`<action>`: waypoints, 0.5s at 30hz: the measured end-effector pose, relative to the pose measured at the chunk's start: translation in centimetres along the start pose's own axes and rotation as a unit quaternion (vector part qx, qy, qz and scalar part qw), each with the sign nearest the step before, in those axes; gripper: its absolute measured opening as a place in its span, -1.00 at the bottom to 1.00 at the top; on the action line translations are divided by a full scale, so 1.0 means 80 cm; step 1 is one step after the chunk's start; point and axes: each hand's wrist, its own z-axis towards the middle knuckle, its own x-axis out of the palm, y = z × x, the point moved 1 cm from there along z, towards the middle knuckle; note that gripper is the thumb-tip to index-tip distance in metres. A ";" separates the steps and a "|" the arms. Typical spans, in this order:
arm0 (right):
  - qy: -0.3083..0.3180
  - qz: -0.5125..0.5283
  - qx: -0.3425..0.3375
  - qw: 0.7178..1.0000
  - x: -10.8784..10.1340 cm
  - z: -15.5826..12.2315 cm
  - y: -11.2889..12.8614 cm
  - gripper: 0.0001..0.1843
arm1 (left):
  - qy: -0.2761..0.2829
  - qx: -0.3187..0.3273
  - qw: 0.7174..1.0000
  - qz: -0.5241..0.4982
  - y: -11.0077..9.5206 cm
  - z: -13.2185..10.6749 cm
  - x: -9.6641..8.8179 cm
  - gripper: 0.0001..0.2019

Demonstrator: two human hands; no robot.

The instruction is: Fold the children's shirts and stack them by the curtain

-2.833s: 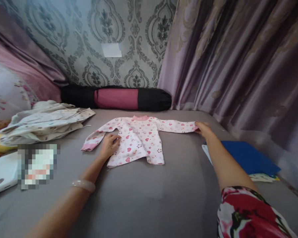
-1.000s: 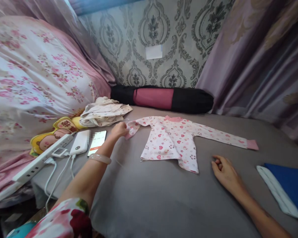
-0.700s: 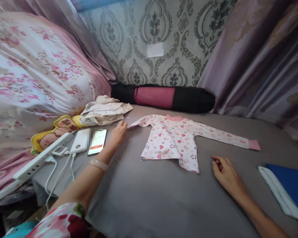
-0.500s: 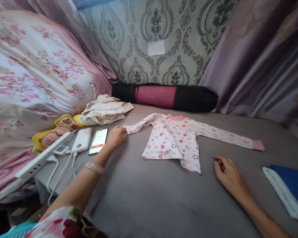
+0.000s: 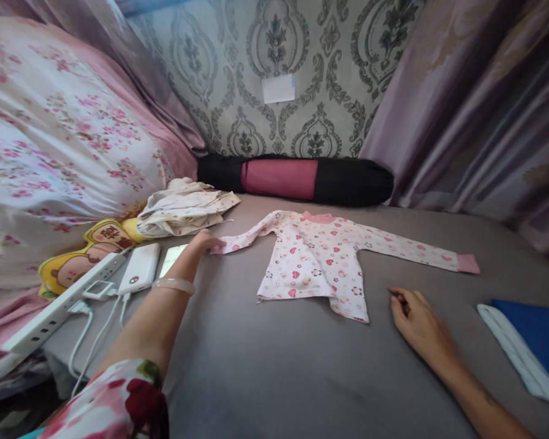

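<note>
A white baby shirt (image 5: 318,262) with pink hearts and pink cuffs lies flat on the grey bed sheet (image 5: 279,366), both long sleeves stretched out sideways. My left hand (image 5: 202,242), with a pale bangle on its wrist, is closed on the end of the shirt's left sleeve and holds it out toward the phone. My right hand (image 5: 414,320) rests palm down on the sheet, below the right sleeve and right of the shirt's hem. Its fingers are loosely bent and hold nothing; it does not touch the shirt.
A black and pink roll bag (image 5: 297,180) lies against the wall. A cream clothing pile (image 5: 185,207), phone (image 5: 174,259), power bank (image 5: 139,268), power strip (image 5: 59,305) and yellow cushion (image 5: 91,250) sit left, below a floral quilt (image 5: 50,134). A blue folder (image 5: 537,335) lies right.
My left hand has drawn the left sleeve out straight to the left. My right hand, earlier at the right cuff, stays still on the sheet below that sleeve.
</note>
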 end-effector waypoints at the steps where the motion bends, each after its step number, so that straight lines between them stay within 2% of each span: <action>1: 0.000 -0.001 -0.005 1.000 0.000 0.000 0.000 -0.60 | 0.019 -0.007 1.000 0.010 -0.004 -0.001 -0.005 -0.78; 3: -0.003 0.000 -0.010 1.000 0.000 0.000 0.000 -0.61 | 0.034 -0.001 0.999 0.020 -0.014 -0.003 -0.018 -0.84; 7: -0.001 -0.002 -0.013 1.000 0.001 -0.001 0.000 -0.62 | 0.013 0.033 0.999 0.004 -0.035 -0.001 -0.056 -0.86; 11: 0.005 -0.012 -0.017 1.000 -0.001 -0.002 0.003 -0.63 | -0.064 0.054 0.996 -0.022 -0.053 0.013 -0.094 -0.83; 15: 0.004 -0.007 -0.033 0.999 -0.005 -0.002 0.009 -0.63 | -0.157 0.050 0.980 -0.116 -0.063 0.037 -0.109 -0.81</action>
